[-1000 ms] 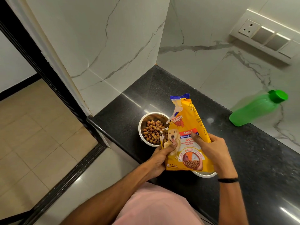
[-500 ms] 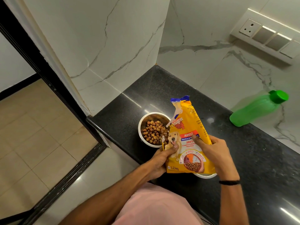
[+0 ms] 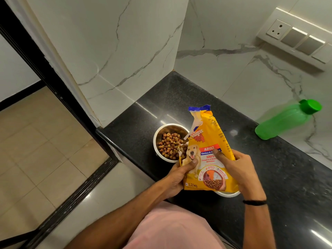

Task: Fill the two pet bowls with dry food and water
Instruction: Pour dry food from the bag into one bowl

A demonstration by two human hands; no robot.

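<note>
Both hands (image 3: 206, 174) on yellow bag (image 3: 208, 150) reading "ADULT", "1.2 kg"

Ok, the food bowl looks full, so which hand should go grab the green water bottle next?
Probably the right hand: the green bottle stands on that side of the counter, while the left hand pinches the food bag by the kibble bowl.
</note>
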